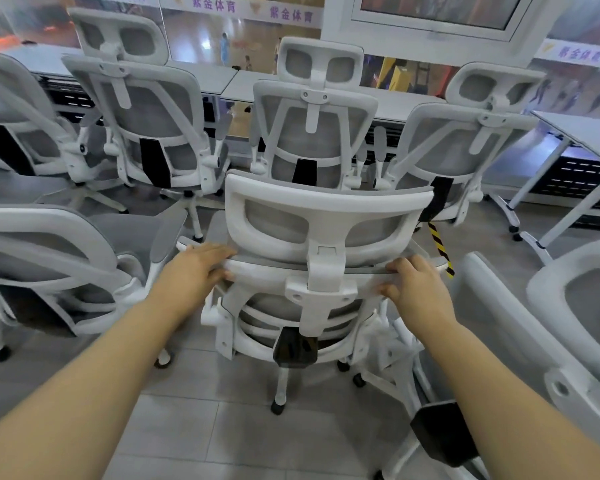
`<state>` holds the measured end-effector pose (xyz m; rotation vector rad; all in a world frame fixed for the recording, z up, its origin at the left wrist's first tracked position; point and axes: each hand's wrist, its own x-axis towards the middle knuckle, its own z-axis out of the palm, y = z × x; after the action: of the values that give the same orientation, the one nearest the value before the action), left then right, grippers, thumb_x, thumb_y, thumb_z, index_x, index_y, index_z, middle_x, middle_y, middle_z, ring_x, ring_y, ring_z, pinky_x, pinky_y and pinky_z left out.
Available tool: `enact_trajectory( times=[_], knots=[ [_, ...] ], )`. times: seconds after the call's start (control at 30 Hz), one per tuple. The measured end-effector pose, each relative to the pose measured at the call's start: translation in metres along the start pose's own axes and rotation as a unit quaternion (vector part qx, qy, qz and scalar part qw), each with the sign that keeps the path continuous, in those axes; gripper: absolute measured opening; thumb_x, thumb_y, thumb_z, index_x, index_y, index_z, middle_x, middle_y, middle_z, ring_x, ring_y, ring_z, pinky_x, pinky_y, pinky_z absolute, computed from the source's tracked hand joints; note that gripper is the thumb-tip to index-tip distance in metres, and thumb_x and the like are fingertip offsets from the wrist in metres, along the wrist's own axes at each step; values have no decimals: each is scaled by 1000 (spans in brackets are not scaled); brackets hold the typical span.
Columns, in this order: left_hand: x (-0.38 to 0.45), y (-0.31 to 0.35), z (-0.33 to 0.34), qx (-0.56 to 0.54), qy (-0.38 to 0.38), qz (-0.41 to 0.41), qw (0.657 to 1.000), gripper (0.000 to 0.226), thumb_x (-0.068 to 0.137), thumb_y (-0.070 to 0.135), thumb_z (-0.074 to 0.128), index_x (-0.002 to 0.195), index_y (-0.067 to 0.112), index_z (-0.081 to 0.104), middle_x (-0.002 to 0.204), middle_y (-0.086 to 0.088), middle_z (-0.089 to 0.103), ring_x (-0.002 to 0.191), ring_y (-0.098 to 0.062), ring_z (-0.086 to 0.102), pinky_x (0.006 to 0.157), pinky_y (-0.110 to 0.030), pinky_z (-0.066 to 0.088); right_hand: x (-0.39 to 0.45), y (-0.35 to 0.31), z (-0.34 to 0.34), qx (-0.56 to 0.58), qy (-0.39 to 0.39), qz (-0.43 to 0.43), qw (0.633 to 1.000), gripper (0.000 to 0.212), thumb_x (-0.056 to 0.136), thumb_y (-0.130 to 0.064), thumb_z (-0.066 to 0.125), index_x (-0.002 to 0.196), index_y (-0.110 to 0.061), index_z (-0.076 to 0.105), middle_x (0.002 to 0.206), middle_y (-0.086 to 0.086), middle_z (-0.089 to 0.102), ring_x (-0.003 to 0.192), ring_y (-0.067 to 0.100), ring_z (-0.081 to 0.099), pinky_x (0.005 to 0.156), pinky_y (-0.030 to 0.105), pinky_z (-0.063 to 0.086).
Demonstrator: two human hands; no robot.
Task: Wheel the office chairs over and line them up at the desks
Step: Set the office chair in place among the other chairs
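Gripping the top rail of the nearest chair (326, 237) from behind, I have my left hand (196, 268) curled over the rail's left end, fingers on top and thumb underneath, and my right hand (414, 285) wrapped the same way round its right end. This chair stands on the grey tiled floor (194, 420) right in front of me, its back toward me, its white headrest (326, 216) rising between my two hands and its castors on the tiles below.

Just beyond it, three more chairs face the long white table (222, 77) that runs along the glass wall. The middle chair (314, 133) sits straight ahead, drawn up to the table's near edge and nearly touching the headrest of the one I hold. The left chair (142, 123) stands beside it at the same edge, turned a little aside, and the right chair (465, 140) is near the table's right end. A second table (589, 133) comes in at the right edge of view, set at an angle, with its white legs on wheels.

Closer to me, a loose chair (66, 251) stands to my left, just beside my left forearm, and another at the far left (11, 109) is cut off by the frame. On my right a further chair (551, 323) leans in close to my right arm, its black lumbar piece (440, 434) low by my elbow. A strip of yellow and black tape (439, 244) shows past the held chair's right side.
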<state>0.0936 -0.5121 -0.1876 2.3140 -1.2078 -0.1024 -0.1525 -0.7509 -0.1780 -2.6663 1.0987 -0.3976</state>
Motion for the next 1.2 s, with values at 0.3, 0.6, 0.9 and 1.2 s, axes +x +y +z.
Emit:
enact_trajectory(
  times=[0.3,0.6,0.9,1.2],
  knots=[
    [25,-10,-7,4,8,13,1000,33,86,7,61,118,15,62,117,0,62,106,-21,55,82,-25,33,31,-11,7,-6,-29,1,1000,37,86,-31,60,118,-14,55,119,4,47,115,24,39,79,41,48],
    [50,-16,-1,-5,0,33,999,29,86,9,61,114,16,62,108,2,63,99,-17,53,86,-33,40,49,-8,7,-19,-28,9,999,38,85,-33,62,118,-14,55,121,4,49,118,23,39,79,40,48],
    [47,-22,-3,0,0,55,999,22,85,11,62,107,18,62,101,5,61,95,-16,50,78,-37,45,46,-13,4,-60,-39,8,997,39,85,-40,59,117,-19,55,119,0,49,115,19,40,72,34,47],
    [44,-21,-6,6,-4,53,999,26,87,9,60,113,14,61,107,4,59,95,-10,42,76,-29,37,40,-21,1,-62,-41,7,997,39,85,-40,59,117,-19,54,117,0,50,114,19,41,72,33,46]
  ],
)
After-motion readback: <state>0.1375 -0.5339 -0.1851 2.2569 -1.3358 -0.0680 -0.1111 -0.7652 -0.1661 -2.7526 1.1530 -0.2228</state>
